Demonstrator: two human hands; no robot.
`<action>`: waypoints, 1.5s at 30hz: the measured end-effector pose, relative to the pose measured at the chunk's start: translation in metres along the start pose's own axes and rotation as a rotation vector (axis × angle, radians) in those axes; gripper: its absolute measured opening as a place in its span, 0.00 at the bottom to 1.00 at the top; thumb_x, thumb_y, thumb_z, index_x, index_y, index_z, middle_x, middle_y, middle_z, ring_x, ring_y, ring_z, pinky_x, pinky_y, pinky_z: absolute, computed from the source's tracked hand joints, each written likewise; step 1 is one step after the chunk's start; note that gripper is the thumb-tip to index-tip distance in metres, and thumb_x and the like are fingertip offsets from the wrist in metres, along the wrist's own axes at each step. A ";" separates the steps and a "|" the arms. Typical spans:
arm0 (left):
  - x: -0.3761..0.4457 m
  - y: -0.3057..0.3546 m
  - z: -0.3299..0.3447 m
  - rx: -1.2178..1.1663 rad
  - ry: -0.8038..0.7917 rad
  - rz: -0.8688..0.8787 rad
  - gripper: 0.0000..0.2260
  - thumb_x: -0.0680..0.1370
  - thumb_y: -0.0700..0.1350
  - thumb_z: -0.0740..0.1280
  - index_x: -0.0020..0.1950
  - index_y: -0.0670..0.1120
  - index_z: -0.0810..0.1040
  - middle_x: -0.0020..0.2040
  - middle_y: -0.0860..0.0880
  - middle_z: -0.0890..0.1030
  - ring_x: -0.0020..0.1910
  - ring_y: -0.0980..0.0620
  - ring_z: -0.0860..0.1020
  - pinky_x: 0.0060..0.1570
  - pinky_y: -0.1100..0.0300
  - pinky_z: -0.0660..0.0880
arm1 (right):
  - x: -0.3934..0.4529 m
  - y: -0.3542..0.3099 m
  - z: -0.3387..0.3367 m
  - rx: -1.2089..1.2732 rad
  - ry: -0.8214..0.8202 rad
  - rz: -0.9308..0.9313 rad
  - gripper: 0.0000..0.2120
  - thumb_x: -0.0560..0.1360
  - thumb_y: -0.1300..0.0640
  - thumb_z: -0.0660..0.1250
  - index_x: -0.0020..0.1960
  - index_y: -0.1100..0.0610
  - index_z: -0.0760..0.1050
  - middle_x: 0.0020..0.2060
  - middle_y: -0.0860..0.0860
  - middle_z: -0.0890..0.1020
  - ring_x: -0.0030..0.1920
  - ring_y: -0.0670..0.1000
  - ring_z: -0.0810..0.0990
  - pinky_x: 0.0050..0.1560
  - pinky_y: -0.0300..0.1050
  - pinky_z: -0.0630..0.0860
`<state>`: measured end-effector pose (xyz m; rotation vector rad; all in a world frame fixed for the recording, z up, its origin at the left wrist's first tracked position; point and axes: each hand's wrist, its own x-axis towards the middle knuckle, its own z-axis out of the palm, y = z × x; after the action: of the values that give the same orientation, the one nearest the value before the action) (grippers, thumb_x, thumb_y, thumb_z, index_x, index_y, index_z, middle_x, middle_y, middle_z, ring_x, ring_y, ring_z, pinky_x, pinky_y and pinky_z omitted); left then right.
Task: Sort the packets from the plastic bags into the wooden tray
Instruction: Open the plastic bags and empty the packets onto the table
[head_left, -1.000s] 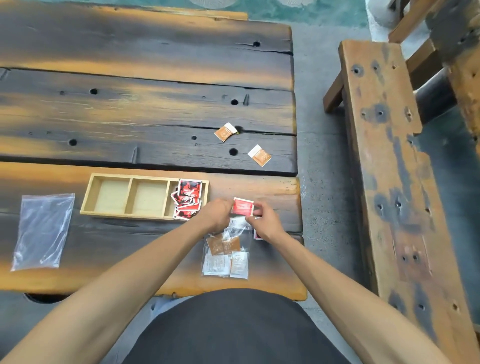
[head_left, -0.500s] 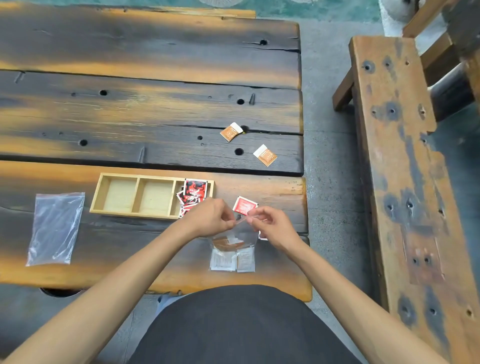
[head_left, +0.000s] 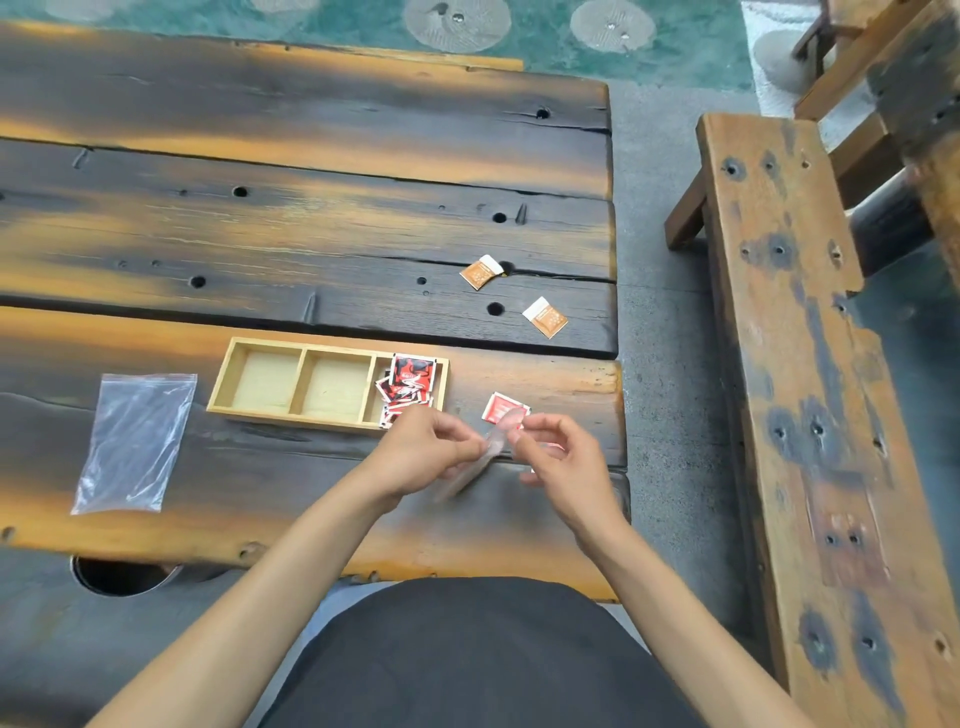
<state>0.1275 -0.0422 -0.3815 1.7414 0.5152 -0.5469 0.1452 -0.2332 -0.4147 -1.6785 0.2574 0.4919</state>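
**Bag lifted, contents blurred**

Both hands had raised the plastic bag (head_left: 480, 460) off the worktop (head_left: 311, 234); left hand (head_left: 423, 452) and right hand (head_left: 558, 457) pinched its mouth between curled fingers. Beyond them, a red packet (head_left: 503, 408) lay beside the wooden tray (head_left: 270, 410). Tugging could scatter packets. Motion blur hid the bag's contents

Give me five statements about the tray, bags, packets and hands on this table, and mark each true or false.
1. The wooden tray has three compartments. True.
2. The red packets in the tray fill the left compartment. False: they sit in the right one.
3. Both the left hand and the right hand hold a clear plastic bag. True.
4. Two orange packets lie inside the tray. False: they lie on the table beyond it.
5. An empty bag lies left of the tray. True.
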 end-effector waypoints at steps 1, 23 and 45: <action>-0.003 -0.003 0.002 -0.052 0.021 -0.017 0.03 0.75 0.40 0.74 0.44 0.42 0.87 0.32 0.51 0.83 0.34 0.58 0.78 0.38 0.63 0.78 | -0.004 -0.002 0.003 0.003 0.010 0.000 0.09 0.75 0.56 0.76 0.55 0.54 0.80 0.49 0.49 0.86 0.47 0.49 0.86 0.45 0.48 0.84; -0.040 -0.046 0.038 -0.434 0.094 -0.124 0.02 0.73 0.40 0.77 0.40 0.45 0.87 0.36 0.48 0.85 0.38 0.54 0.79 0.43 0.61 0.77 | -0.050 -0.002 0.023 -0.070 -0.074 0.085 0.06 0.78 0.57 0.72 0.48 0.58 0.87 0.41 0.52 0.89 0.44 0.49 0.88 0.41 0.40 0.83; -0.053 -0.048 -0.002 -0.140 0.328 0.000 0.04 0.73 0.39 0.75 0.39 0.43 0.83 0.32 0.50 0.83 0.40 0.45 0.87 0.46 0.50 0.85 | -0.050 -0.013 -0.003 -0.647 0.084 -0.108 0.06 0.69 0.55 0.69 0.35 0.52 0.81 0.27 0.44 0.85 0.35 0.45 0.85 0.50 0.48 0.82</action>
<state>0.0571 -0.0326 -0.3859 1.7033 0.7648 -0.2178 0.1078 -0.2392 -0.3798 -2.3332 0.0655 0.4494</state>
